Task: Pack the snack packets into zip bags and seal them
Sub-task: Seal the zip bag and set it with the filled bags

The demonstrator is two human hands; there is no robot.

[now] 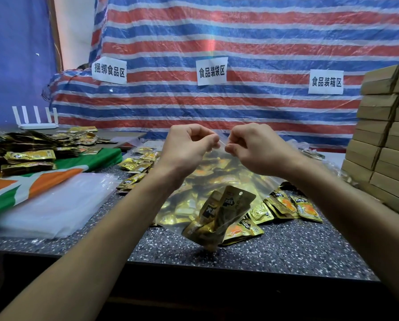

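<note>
I hold a clear zip bag up above the table, hanging from its top edge. My left hand pinches that edge on the left and my right hand pinches it on the right, fingertips close together. A few gold snack packets sit bunched in the bag's bottom corner. Behind and below the bag, a heap of loose gold packets lies on the speckled table.
A stack of empty clear bags lies at the left on a green, orange and white cloth. More gold packets pile up at far left. Cardboard boxes are stacked at the right. A striped tarp hangs behind.
</note>
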